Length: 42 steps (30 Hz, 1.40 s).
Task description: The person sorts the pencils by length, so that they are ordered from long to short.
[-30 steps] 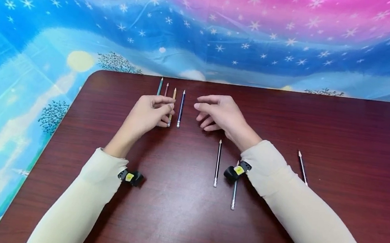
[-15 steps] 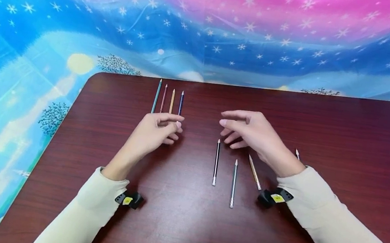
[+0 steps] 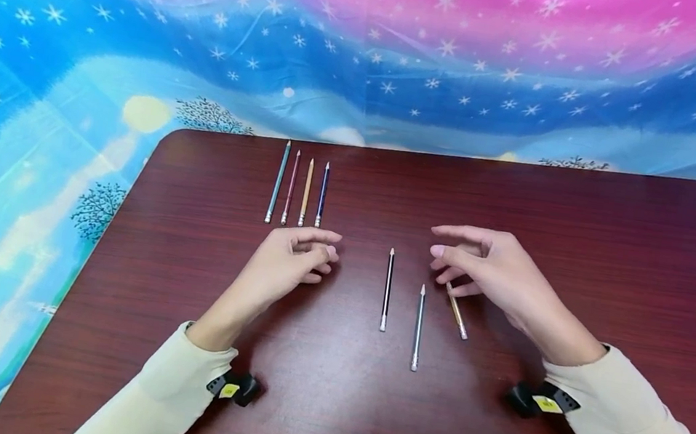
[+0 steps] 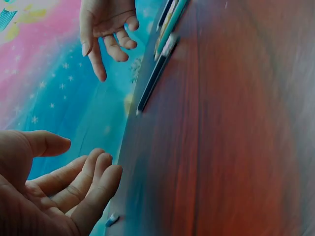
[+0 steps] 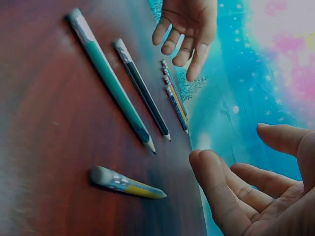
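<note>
My left hand (image 3: 289,264) hovers over the table with relaxed fingers and holds nothing. Just beyond its fingertips stands a row of upright-pointing pencils lying side by side: teal (image 3: 278,182), red (image 3: 291,187), yellow (image 3: 306,193) and dark blue (image 3: 322,195). Nothing is in my right hand (image 3: 498,277) either; its loosely bent fingers overlap the tip of a gold-yellow pencil (image 3: 458,316) in the head view. Between the hands lie a black pencil (image 3: 388,288) and, nearer me, a green pencil (image 5: 113,86), which looks greyish in the head view. Both wrist views show gaps between thumbs and fingers.
The dark red-brown wooden table (image 3: 321,419) has a rounded far-left corner. Behind it hangs a pink and blue cloth (image 3: 370,51) with snowflakes. A small black camera sits at each wrist, the left camera (image 3: 236,388) and the right camera (image 3: 538,402), over cream sleeves.
Both hands have drawn back toward me, the right one also moving rightward. The row of pencils is now uncovered, the gold-yellow pencil has come into view, and the far-right dark pencil is now hidden.
</note>
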### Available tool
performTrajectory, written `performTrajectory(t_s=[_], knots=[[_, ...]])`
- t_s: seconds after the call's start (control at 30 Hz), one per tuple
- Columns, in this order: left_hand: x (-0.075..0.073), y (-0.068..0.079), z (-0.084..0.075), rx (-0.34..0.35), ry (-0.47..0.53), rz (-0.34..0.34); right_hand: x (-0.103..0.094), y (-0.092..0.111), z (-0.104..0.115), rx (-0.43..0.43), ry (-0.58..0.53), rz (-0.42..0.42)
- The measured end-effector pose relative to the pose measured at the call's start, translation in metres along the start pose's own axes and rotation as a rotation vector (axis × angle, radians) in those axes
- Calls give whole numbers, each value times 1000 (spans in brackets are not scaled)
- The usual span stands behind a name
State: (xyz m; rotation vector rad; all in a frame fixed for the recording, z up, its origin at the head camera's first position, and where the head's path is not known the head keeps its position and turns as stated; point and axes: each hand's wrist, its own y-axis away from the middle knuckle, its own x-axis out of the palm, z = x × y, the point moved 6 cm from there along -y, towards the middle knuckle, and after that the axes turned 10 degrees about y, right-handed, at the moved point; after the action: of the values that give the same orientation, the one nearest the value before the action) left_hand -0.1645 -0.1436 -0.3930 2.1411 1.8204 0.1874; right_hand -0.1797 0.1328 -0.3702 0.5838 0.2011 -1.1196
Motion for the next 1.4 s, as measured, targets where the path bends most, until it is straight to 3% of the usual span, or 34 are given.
performTrajectory(t_s=[0.3, 0.57, 0.9, 1.23, 1.4], knots=[[22, 4, 11, -78, 137, 94, 10, 20, -10, -9, -13, 1], [42, 7, 16, -91, 168, 140, 22, 32, -20, -8, -74, -8], [61, 10, 15, -34, 85, 127, 35, 47, -29, 13, -75, -53], [69, 8, 11, 21, 24, 115, 44, 51, -39, 37, -82, -66], [72, 6, 8, 56, -67, 125, 49, 49, -40, 34, -85, -76]])
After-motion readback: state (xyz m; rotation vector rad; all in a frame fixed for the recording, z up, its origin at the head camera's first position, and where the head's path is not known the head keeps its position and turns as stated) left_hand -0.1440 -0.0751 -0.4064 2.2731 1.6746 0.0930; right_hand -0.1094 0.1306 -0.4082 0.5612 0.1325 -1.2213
